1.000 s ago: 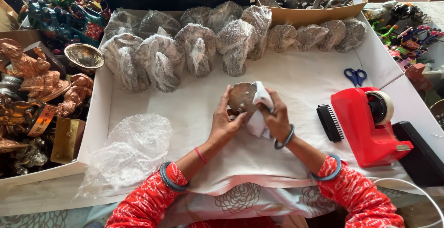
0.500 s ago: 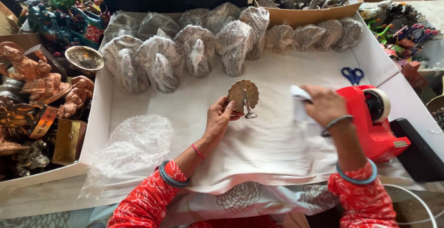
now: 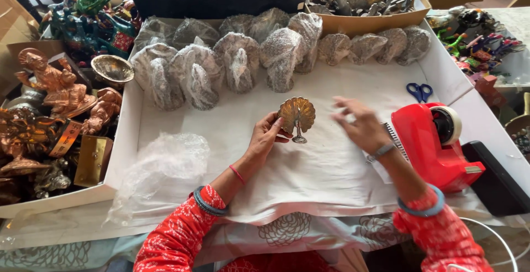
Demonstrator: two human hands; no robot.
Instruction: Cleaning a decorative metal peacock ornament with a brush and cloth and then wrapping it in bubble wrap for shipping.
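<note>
Left hand (image 3: 265,137) gripping brass peacock (image 3: 297,116), right hand (image 3: 361,126) blurred, seemingly empty

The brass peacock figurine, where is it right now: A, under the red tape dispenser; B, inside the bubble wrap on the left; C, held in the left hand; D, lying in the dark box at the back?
C: the left hand grips the brass peacock figurine by its fan edge above the white cloth.

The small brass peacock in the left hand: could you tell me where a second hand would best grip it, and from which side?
Probably the thin stem and round foot of the brass peacock, approached from the right. The left hand already covers the left edge of the fan-shaped tail, leaving the stem exposed below, while the right hand hovers open nearby.
</note>
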